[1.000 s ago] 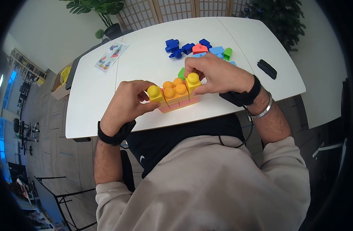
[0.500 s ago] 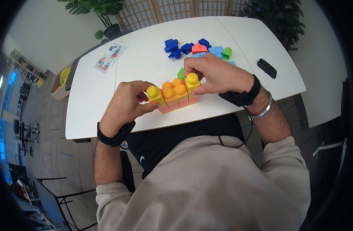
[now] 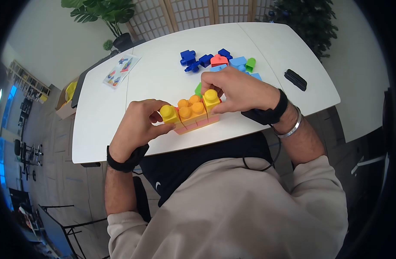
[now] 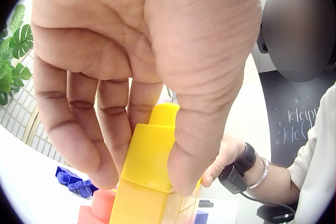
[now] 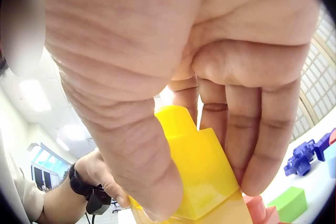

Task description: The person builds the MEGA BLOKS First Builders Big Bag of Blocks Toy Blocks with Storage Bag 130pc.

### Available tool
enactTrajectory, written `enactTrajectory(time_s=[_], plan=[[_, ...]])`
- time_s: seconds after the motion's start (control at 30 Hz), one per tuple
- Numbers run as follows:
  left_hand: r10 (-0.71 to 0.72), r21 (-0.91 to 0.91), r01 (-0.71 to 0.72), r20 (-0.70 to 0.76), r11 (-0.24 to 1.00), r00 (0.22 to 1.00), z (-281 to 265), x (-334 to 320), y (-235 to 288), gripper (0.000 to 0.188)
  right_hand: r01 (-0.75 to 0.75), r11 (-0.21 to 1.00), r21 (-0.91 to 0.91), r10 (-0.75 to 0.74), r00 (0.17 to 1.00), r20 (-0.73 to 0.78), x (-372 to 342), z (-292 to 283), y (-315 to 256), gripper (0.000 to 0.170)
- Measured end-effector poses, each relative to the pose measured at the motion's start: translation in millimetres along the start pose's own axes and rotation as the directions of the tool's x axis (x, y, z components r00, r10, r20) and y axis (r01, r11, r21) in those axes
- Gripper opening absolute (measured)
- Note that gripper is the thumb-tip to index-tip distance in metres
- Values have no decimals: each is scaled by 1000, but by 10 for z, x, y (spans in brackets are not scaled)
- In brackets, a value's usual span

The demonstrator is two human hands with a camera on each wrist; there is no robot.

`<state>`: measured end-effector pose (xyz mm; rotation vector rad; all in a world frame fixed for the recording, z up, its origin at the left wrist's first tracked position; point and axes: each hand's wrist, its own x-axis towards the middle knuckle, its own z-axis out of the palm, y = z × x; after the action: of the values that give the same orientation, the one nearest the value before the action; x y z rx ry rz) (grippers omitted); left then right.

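Observation:
A built block structure stands near the table's front edge, with pink blocks (image 3: 192,127) low down and an orange block (image 3: 192,113) above them. A yellow block (image 3: 169,115) tops its left end, and another yellow block (image 3: 211,102) tops its right end. My left hand (image 3: 138,123) pinches the left yellow block (image 4: 149,153) between thumb and fingers. At the other end my right hand (image 3: 241,91) pinches the right yellow block (image 5: 202,171) the same way. A green block (image 3: 198,90) lies just behind the structure, partly hidden by my right hand.
Dark blue pieces (image 3: 188,56), a red block (image 3: 219,60), light blue blocks (image 3: 238,63) and a green arch (image 3: 250,64) lie farther back on the white table (image 3: 159,47). A picture sheet (image 3: 121,70) is at left, a black case (image 3: 295,80) at right.
The head view has tilted, so the structure and both hands appear slightly lower and to the left. Both hands keep their hold on the yellow blocks.

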<state>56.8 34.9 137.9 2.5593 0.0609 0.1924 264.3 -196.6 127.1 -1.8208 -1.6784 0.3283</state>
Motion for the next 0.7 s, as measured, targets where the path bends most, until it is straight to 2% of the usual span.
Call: enactTrajectory(time_s=[0.17,0.43,0.7], plan=[[0,-10,0,5,1000,1000,-7,2,22,43,-32,998,-46,33,999,22,5,-17,-39,42],[6,-18,-6,3,1000,1000,-1,-3,13,42,30,999,-22,-31,999,-17,4,24,17,38],[-3,-18,4,13,1000,1000,8,6,0,43,22,1000,-19,-22,1000,-3,6,19,0,40]])
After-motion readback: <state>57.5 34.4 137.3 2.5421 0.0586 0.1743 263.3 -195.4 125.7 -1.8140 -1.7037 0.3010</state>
